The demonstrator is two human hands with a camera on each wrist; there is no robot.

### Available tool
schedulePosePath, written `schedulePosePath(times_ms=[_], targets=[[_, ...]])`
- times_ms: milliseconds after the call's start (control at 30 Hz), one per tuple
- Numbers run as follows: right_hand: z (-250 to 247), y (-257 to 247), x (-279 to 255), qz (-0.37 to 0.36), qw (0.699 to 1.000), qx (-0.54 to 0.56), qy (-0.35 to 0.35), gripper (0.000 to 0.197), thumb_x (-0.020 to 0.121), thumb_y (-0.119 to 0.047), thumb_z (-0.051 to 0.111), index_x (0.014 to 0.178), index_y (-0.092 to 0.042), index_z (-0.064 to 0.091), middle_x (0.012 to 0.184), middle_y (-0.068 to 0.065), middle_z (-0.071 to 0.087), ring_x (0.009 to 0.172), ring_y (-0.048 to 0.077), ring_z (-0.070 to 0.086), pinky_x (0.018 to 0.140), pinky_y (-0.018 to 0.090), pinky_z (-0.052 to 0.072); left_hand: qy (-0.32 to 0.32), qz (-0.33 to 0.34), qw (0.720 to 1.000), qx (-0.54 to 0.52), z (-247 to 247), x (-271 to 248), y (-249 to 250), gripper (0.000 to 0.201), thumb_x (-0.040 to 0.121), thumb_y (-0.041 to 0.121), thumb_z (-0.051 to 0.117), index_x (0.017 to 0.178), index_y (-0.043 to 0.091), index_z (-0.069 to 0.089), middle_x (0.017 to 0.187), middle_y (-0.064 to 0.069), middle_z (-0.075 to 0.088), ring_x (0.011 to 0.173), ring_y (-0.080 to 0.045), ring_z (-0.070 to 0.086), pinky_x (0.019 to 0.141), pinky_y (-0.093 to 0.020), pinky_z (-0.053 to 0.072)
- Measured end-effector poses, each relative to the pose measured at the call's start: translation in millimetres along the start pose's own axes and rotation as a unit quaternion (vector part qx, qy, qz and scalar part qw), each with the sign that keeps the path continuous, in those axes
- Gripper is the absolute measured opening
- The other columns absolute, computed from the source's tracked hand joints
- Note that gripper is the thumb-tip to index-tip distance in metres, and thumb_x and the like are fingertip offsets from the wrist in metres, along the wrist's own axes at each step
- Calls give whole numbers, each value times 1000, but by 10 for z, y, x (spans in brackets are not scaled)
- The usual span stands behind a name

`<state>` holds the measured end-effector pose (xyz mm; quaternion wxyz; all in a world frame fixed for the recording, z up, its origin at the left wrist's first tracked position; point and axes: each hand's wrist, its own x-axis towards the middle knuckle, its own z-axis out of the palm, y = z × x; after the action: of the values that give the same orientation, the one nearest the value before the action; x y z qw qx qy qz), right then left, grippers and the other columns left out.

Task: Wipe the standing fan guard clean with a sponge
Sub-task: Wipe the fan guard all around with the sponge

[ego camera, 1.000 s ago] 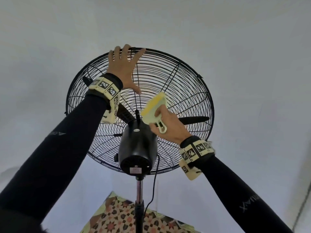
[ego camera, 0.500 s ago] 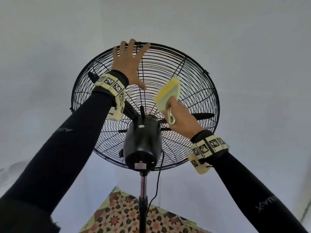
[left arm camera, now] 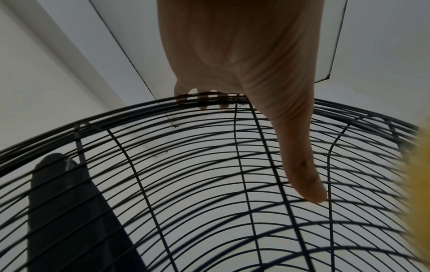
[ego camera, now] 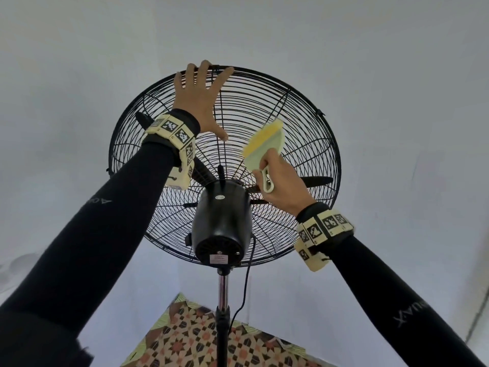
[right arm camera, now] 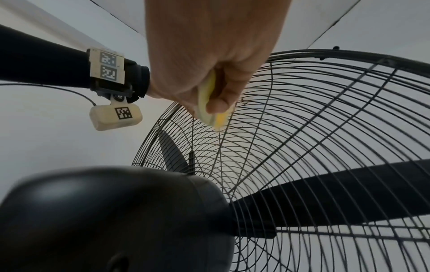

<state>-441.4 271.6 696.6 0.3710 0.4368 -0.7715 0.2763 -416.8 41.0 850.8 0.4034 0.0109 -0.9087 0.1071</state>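
Note:
The black wire fan guard [ego camera: 304, 123] fills the middle of the head view, seen from behind and below. My left hand [ego camera: 198, 102] holds its top rim: the fingertips hook over the rim [left arm camera: 202, 99] and the thumb [left arm camera: 302, 174] lies on the wires. Up and to the right of the motor housing [ego camera: 221, 221], my right hand [ego camera: 280, 181] grips a yellow and pale green sponge [ego camera: 264, 144]. The sponge [right arm camera: 218, 119] lies against the rear guard [right arm camera: 325, 128], pinched between thumb and fingers. A white loop hangs from the sponge below the hand.
Black blades [ego camera: 317, 180] stand still inside the guard. A chrome pole [ego camera: 223, 287] and a black cord [ego camera: 244, 287] run down from the motor to a patterned floor mat [ego camera: 198, 340]. Plain pale walls surround the fan.
My right hand has slid the sponge a little up and to the right across the rear guard. My left hand stays on the top rim.

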Motion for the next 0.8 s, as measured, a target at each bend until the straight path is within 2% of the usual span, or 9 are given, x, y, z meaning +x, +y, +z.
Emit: schedulePosePath(times_ms=[67, 167, 233, 300, 400, 467, 633, 700, 800], targets=[[72, -11, -58, 4, 1000, 18, 10, 26, 101, -23, 60, 103, -12, 37, 86, 6, 52, 66, 22, 54, 51, 31, 40, 6, 1, 1000, 2, 2, -3, 5, 151, 46, 72, 90, 160, 42, -4, 169, -16, 2, 154, -47, 3, 120, -70, 8], [123, -4, -126, -2, 988, 6, -152, 28, 99, -24, 60, 100, -23, 32, 90, 8, 57, 77, 25, 62, 57, 41, 55, 3, 1, 1000, 1, -5, -7, 26, 151, 47, 72, 90, 161, 42, -5, 169, -15, 1, 154, -46, 2, 120, -70, 7], [59, 33, -89, -1, 983, 12, -183, 29, 98, -24, 61, 99, -23, 33, 93, 10, 60, 82, 27, 65, 58, 44, 58, 3, -1, 1000, -1, -5, -10, 25, 151, 47, 72, 90, 160, 42, -5, 169, -15, 2, 154, -46, 2, 120, -70, 8], [-50, 53, 11, 0, 991, 40, -125, 27, 97, -21, 64, 100, -17, 37, 90, 9, 61, 78, 22, 65, 55, 37, 56, 3, -3, 1000, -1, -13, -12, 21, 151, 47, 71, 91, 160, 43, -4, 169, -15, 2, 154, -46, 3, 120, -70, 8], [-227, 44, 152, 7, 997, 62, 34, 27, 96, -19, 67, 101, -10, 42, 81, -1, 55, 66, 8, 55, 53, 17, 42, 1, -3, 1000, -5, -7, -10, 25, 150, 47, 70, 91, 160, 42, -4, 169, -15, 2, 154, -46, 2, 120, -70, 7], [-246, 14, 160, -5, 995, 70, 69, 27, 95, -18, 68, 99, -9, 42, 77, -3, 54, 61, 7, 54, 50, 15, 39, 6, -2, 1000, -5, -4, -12, 22, 151, 47, 71, 91, 160, 42, -4, 169, -16, 2, 154, -46, 2, 120, -70, 7], [-35, 63, -67, -1, 988, -3, -156, 27, 94, -22, 65, 101, -16, 40, 82, 5, 60, 67, 18, 60, 53, 37, 53, 5, 0, 1000, -3, -13, -26, 24, 152, 46, 72, 91, 160, 43, -4, 169, -15, 2, 154, -46, 2, 120, -70, 8], [-21, 104, -64, 9, 995, -32, -91, 26, 95, -26, 63, 101, -18, 38, 84, 5, 57, 68, 18, 56, 53, 38, 52, 3, -2, 1000, 1, -14, -23, 23, 152, 46, 72, 91, 160, 42, -4, 169, -15, 3, 154, -46, 3, 120, -70, 8], [-99, 27, 39, 33, 995, 11, 98, 26, 98, -26, 62, 102, -11, 42, 86, 5, 55, 66, 14, 54, 52, 23, 45, 0, 1, 1000, 8, -14, -16, 23, 152, 46, 74, 90, 160, 42, -5, 168, -15, 3, 154, -46, 3, 119, -70, 10]])
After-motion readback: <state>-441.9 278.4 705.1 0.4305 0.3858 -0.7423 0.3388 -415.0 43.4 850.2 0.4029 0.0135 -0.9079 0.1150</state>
